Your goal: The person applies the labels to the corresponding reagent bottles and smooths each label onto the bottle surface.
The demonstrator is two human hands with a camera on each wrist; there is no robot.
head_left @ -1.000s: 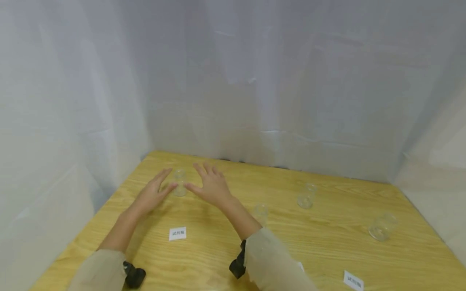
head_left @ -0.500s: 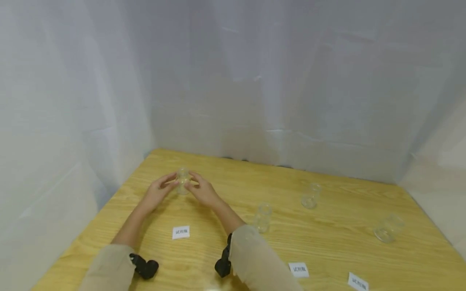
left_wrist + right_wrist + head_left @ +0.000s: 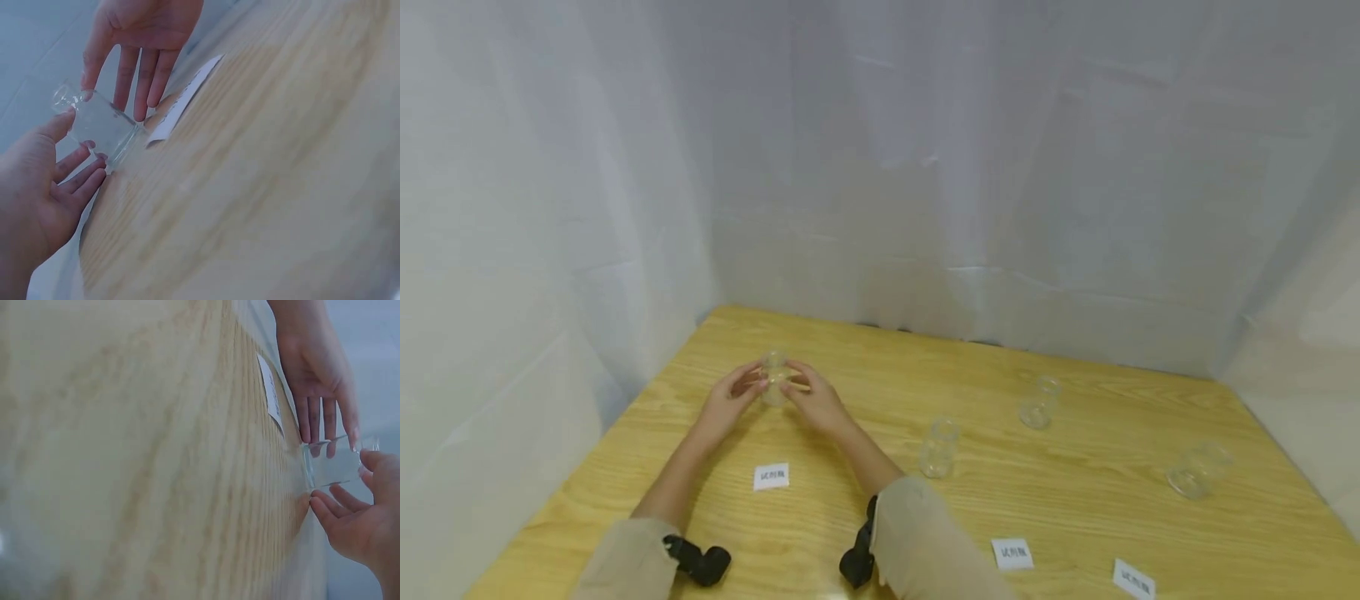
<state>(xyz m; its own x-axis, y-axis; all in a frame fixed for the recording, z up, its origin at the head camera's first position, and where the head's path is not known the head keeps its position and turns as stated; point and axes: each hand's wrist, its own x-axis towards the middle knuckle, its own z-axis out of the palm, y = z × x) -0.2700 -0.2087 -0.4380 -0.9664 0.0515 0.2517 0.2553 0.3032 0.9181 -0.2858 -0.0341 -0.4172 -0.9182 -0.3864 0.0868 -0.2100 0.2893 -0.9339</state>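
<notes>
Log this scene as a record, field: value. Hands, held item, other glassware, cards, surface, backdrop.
held item: clear glass bottle, roughly upright
left grip: left hand, thumb and fingers at the bottle's left side
right grip: right hand, thumb and fingers at its right side
base contact: cannot tell
other glassware: three clear bottles, to the right
cards: three white cards, dark writing
surface: wooden table
backdrop: pale sheeting

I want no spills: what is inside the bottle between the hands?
No contents show through the clear bottle. The left hand and right hand cover parts of its sides, hiding the interior there.
</notes>
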